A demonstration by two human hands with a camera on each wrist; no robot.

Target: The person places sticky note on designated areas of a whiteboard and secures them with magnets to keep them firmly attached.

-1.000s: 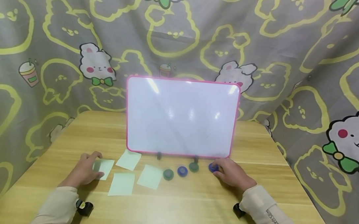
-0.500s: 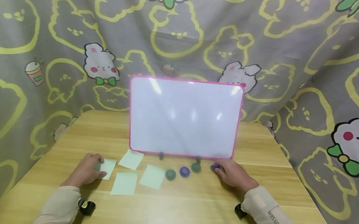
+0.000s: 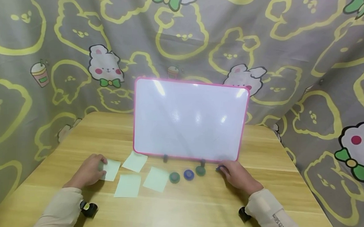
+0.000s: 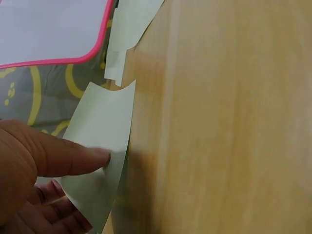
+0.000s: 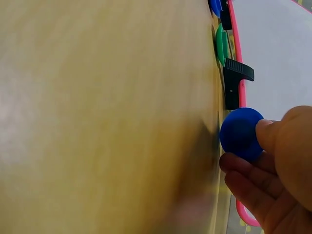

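Note:
My left hand pinches a pale green sticky note at the table's left. In the left wrist view the thumb presses one face, the other fingers lie behind, and the paper bows. My right hand holds a round blue magnet between thumb and fingers, just before the whiteboard's lower right corner. The magnet is tipped on edge; in the head view the hand hides most of it. The white, pink-framed whiteboard stands upright on black feet.
More sticky notes lie between the left hand and the board: one at the back, one in front and one further right. A green magnet, a blue magnet and another green magnet sit before the board. A patterned curtain hangs behind.
The right hand has tipped the blue magnet up from lying flat. The left fingers have closed in on the sticky note's edge. The head view has turned slightly left.

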